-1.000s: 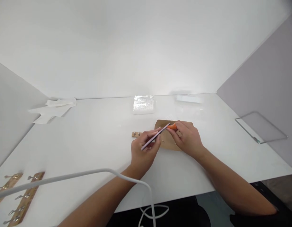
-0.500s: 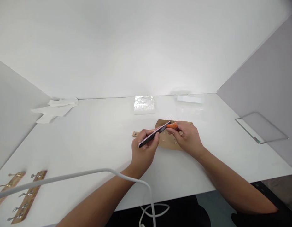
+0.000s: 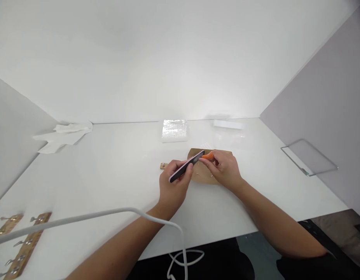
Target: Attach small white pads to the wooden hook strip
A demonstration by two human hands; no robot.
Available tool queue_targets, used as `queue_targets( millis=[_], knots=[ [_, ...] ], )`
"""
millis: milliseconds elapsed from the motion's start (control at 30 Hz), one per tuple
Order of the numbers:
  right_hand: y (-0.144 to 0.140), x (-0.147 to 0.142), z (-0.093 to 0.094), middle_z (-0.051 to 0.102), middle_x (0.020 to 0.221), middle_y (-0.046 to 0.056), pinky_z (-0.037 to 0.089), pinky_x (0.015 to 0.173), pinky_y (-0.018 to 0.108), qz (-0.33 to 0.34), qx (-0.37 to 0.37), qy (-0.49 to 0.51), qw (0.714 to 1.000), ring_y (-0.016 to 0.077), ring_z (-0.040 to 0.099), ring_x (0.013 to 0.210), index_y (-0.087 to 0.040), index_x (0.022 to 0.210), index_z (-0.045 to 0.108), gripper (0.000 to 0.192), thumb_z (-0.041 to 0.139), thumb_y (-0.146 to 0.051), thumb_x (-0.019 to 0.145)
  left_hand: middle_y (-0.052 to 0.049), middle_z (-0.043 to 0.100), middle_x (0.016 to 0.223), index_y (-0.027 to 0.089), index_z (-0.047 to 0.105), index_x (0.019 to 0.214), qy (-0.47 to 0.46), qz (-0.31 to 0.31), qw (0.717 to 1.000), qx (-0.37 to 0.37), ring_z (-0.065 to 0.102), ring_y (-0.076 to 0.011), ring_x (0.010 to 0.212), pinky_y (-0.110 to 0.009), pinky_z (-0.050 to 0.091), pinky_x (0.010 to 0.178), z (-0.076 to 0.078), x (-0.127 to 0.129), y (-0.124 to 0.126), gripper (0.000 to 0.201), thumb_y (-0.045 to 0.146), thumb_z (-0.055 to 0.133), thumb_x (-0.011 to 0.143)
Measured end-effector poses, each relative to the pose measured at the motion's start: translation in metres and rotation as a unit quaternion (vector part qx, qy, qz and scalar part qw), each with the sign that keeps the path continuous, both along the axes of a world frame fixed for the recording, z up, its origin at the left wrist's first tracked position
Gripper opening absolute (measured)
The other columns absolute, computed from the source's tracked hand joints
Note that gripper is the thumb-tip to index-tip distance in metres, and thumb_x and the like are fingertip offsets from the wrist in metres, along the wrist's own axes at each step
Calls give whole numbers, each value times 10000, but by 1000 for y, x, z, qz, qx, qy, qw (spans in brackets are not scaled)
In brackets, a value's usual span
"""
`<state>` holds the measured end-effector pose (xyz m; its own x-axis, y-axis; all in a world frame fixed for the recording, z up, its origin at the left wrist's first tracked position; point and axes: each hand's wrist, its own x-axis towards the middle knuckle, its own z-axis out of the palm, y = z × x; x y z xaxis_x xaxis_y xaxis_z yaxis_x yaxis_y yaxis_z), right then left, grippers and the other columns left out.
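Note:
My left hand (image 3: 174, 182) is closed around a long black nail file (image 3: 184, 170) with a pale edge, which slants up to the right. My right hand (image 3: 225, 168) pinches a small orange piece (image 3: 208, 156) whose exact kind I cannot make out. Its left end meets the upper part of the file, or lies very close to it. Below both hands is a brown sheet (image 3: 203, 175) with small pale bits on it. A small wooden piece with metal hardware (image 3: 163, 165) lies just left of my left hand, partly hidden by it.
Wooden strips with metal hooks (image 3: 31, 241) lie at the front left. A white cable (image 3: 110, 212) crosses in front. At the back are white paper (image 3: 65, 134), a clear-wrapped pack (image 3: 174, 130) and a white bar (image 3: 228, 124). A wire frame (image 3: 310, 157) is at right.
The whole view has shifted slightly, so most things appear further left. The orange piece has tilted a little in my right fingers. Both hands keep their hold.

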<state>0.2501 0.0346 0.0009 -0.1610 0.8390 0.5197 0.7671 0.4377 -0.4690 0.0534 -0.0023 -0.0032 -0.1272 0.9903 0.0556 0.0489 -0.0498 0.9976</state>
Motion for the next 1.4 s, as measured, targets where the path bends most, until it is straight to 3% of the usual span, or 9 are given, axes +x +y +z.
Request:
queue_targets(
  millis=[300, 533, 800, 1200, 1400],
  knots=[
    [-6, 0, 3, 753, 819, 27, 526, 638, 294, 60, 36, 6, 998, 172, 689, 730, -225, 945, 662, 217, 555, -346, 1091, -41, 782, 911, 223, 780, 991, -3, 5, 1000, 28, 727, -181, 786, -265, 541, 639, 6, 0, -2, 199, 399, 791, 899],
    [-3, -1, -2, 711, 791, 30, 505, 599, 298, 69, 43, -2, 997, 159, 637, 670, -212, 981, 646, 168, 552, -313, 1076, -12, 783, 859, 237, 801, 1008, 28, 6, 998, 58, 684, -135, 699, -238, 542, 604, 7, 1, -2, 147, 337, 777, 903],
    [-4, -6, 0, 697, 767, 8, 499, 579, 288, 49, -12, 34, 998, 154, 641, 658, -224, 936, 639, 153, 589, -318, 1045, -60, 830, 1087, 225, 770, 990, 36, -18, 993, 114, 786, -205, 937, -337, 658, 819, 9, 4, -3, 101, 261, 755, 897],
    [-3, -7, 4, 685, 769, 2, 490, 586, 284, 60, -59, 61, 995, 147, 624, 656, -218, 943, 636, 150, 614, -324, 1046, -73, 827, 1055, 217, 740, 930, -7, -14, 996, 91, 808, -238, 951, -346, 672, 794, 5, 2, 1, 102, 265, 796, 859],
    [-8, -12, 2, 678, 775, 4, 494, 588, 282, 50, -19, 61, 997, 144, 613, 661, -217, 935, 622, 123, 606, -276, 1043, -66, 828, 1046, 223, 751, 912, 9, -17, 997, 80, 803, -225, 907, -333, 661, 750, 4, 0, 4, 101, 302, 801, 876]
  ],
)
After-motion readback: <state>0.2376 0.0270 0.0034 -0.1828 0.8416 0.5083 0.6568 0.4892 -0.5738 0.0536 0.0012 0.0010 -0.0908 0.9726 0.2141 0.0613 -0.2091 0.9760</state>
